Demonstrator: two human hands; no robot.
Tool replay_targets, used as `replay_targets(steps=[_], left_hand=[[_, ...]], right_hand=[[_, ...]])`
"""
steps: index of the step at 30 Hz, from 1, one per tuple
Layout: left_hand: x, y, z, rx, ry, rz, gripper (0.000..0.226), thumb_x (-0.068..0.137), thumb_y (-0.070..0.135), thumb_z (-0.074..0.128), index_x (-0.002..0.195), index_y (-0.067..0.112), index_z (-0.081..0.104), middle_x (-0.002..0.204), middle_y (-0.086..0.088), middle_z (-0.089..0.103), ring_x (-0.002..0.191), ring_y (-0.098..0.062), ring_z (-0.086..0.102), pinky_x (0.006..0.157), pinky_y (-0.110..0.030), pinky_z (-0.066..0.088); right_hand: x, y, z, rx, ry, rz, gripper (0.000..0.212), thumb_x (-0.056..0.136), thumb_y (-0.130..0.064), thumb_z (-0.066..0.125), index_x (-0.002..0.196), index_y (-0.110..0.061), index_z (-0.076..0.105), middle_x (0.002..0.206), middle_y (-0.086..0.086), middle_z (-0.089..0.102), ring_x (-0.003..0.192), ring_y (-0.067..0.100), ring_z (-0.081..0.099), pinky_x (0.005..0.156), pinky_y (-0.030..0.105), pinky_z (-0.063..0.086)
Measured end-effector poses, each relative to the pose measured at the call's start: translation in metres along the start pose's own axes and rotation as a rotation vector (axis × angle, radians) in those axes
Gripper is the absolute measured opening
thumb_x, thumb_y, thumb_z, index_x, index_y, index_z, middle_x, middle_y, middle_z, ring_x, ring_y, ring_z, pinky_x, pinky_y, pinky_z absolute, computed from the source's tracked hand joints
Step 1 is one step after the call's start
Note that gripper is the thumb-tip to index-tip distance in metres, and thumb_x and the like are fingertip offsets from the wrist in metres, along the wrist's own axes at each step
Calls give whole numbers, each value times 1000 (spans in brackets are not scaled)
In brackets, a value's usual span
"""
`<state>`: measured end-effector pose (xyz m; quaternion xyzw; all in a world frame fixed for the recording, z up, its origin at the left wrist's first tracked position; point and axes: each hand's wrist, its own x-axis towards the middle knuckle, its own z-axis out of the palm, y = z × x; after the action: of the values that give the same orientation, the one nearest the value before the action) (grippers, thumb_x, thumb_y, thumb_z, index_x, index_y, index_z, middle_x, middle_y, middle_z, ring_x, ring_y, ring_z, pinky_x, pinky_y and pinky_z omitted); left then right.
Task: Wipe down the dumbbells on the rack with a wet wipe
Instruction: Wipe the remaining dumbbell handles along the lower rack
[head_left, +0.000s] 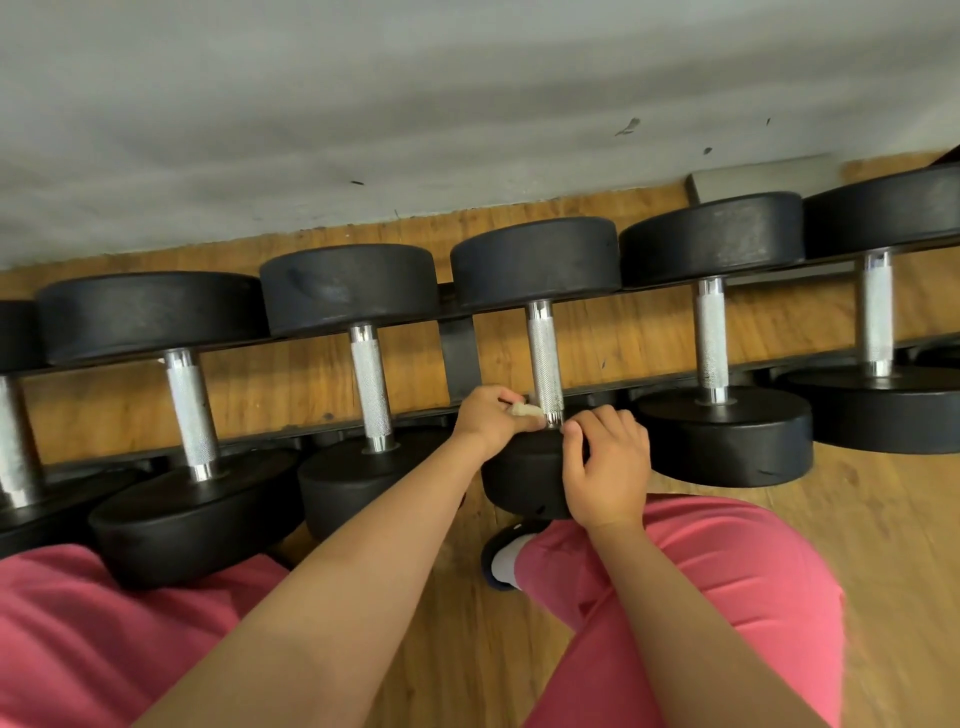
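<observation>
Whitish wipe (525, 411), pinched in the curled fingers of the left hand (488, 418), presses against the lower end of the centre dumbbell (535, 262) handle (544, 353). The right hand (608, 467) curls its fingers over the near head, partly hiding it. The wipe is mostly covered.

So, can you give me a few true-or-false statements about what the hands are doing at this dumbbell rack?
1. The left hand pinches a wipe at the near end of one dumbbell handle. True.
2. The right hand hangs free in the air. False: it holds that dumbbell's near head.
3. The dumbbell heads are red. False: they are black.
4. The floor is wooden. True.
</observation>
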<state>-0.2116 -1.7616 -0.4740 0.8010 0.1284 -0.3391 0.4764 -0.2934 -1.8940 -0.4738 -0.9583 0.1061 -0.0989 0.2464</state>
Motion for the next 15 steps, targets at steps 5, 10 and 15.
replay_targets(steps=[5, 10, 15], left_hand=[[3, 4, 1, 14, -65, -8, 44, 73, 27, 85, 110, 13, 65, 108, -3, 67, 102, -18, 62, 93, -35, 51], [2, 10, 4, 32, -84, -3, 49, 73, 29, 85, 112, 14, 60, 107, 1, 64, 97, -14, 58, 84, -27, 47], [-5, 9, -1, -26, -96, 11, 45, 73, 28, 84, 105, 18, 53, 108, -1, 62, 101, -17, 59, 85, -29, 49]], right_hand=[[0, 0, 0, 6, 10, 0, 35, 94, -30, 38, 79, -13, 65, 78, 2, 56, 75, 23, 48, 72, 38, 38], [0, 0, 0, 4, 14, -7, 35, 94, -30, 38, 79, -13, 64, 78, 2, 56, 76, 23, 48, 72, 38, 38], [0, 1, 1, 9, 7, -8, 35, 94, -30, 38, 80, -13, 65, 79, 1, 56, 76, 23, 48, 75, 38, 38]])
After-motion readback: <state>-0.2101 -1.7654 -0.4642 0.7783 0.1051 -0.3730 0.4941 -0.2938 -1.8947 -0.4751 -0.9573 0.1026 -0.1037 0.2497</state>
